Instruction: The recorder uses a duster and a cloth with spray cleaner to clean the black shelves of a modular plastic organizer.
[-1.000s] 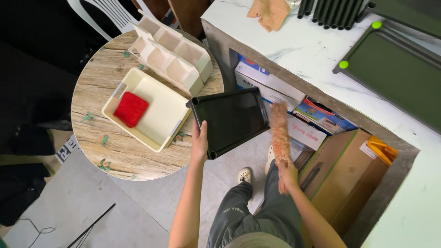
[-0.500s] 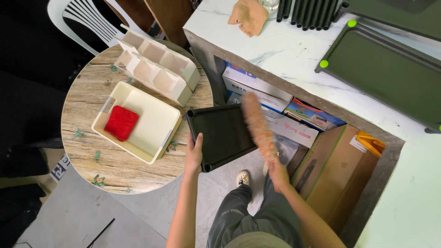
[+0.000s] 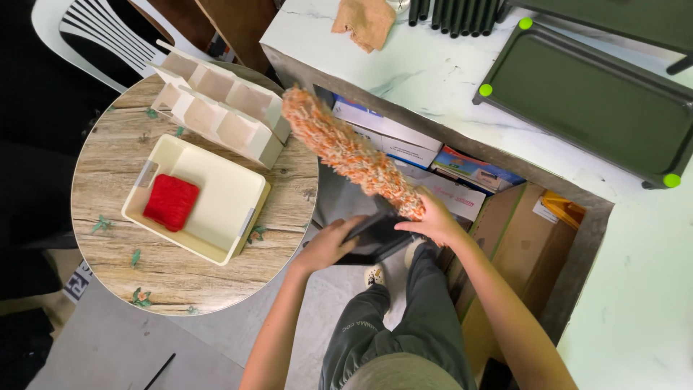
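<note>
Head view: duster (image 3: pixel 345 150) (beside table edge (image 3: pixel 309 209))

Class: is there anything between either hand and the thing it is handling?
Nothing visible. The right hand already grips the fluffy orange duster at its lower end, and the left hand rests directly on the dark flat tray, with no object between them.

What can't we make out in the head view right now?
- Dark tray: mostly hidden behind the left hand, the right hand and the orange duster.
- Duster handle: covered by the right hand's grip.
- Boxes under the marble counter: partly hidden by the countertop edge and duster.
- White chair: cut off by the top edge.
- Green tray: cut off at the right edge.
</note>
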